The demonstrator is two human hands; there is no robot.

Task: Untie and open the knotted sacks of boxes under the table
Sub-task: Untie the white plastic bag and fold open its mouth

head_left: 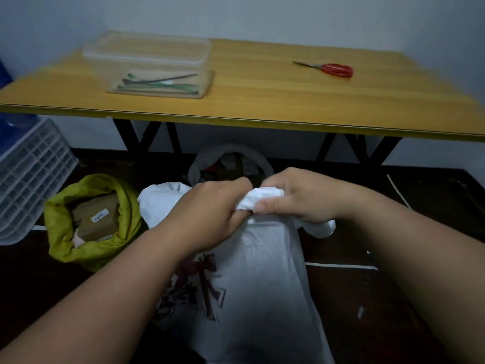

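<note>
From the head view: on the dark floor in front of the table (262, 122), a tall white sack (262, 271), its knot (259, 199) bunched at the top and pinched from both sides, left hand (210, 208) with fingers curled tight on the near loop, right hand (296, 198) with thumb and fingers clamped on the twisted cloth. Soft, limp fabric by the look of it, light at the neck yet probably heavy below with boxes, so best worked at the knot itself, pulling a loop loose rather than lifting the body. To the left a green sack (86, 232) already open with boxes showing, behind it a grey sack (231, 158) also open; red scissors (333, 69) untouched on the tabletop.
</note>
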